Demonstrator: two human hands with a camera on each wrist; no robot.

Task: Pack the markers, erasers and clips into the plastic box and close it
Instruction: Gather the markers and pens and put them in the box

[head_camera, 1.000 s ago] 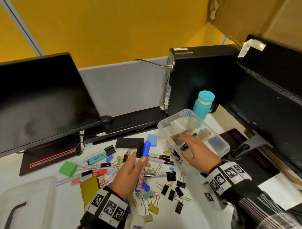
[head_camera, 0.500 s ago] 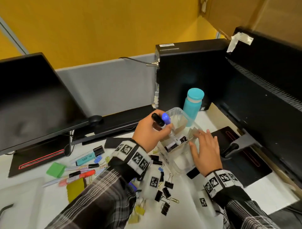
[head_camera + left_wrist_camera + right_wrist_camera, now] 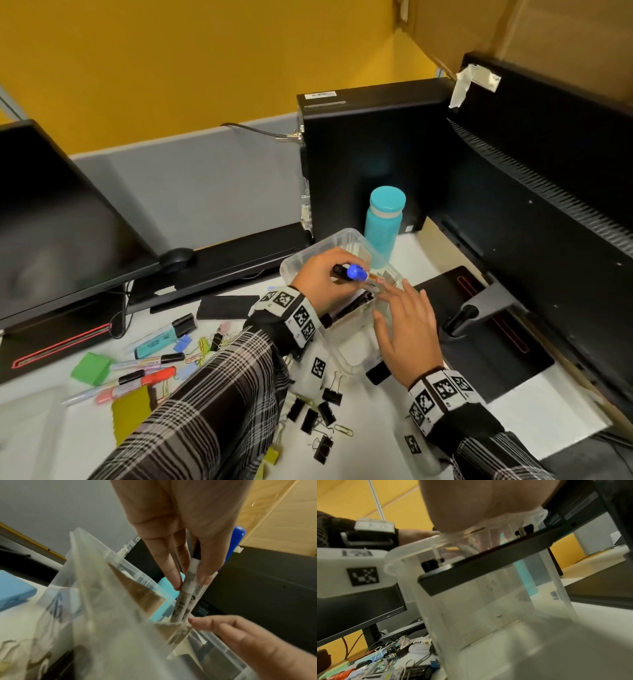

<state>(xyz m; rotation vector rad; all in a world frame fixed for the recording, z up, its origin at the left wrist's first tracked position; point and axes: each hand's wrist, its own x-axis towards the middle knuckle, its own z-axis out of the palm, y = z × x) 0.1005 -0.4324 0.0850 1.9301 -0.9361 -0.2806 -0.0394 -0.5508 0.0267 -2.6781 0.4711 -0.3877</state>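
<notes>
Left hand (image 3: 323,281) gripping two markers (image 3: 187,595), feeding them into plastic box (image 3: 298,262); right hand (image 3: 406,330), fingers straight, bracing box rim. Best to lower tips first, release gently.

Plastic box (image 3: 349,346) sits mid-tabletop (image 3: 376,455), open top. Bottle (image 3: 383,226) just behind its far corner; PC tower (image 3: 370,161) behind the bottle. Monitor (image 3: 51,219) far left, keyboard (image 3: 233,260) between it and the box. Second monitor (image 3: 548,219) on the right, its base plate (image 3: 493,346) right of the box. Left hand (image 3: 323,286) over the box's far half, grip on two markers (image 3: 187,596) angled down into it. Right hand (image 3: 407,329) on the box's right rim, fingers reaching inside beside the markers. Loose markers (image 3: 137,377) and erasers (image 3: 91,368) lie left of the box, under and beyond the left forearm. Binder clips (image 3: 318,418) lie in front of the box, between the two forearms.
</notes>
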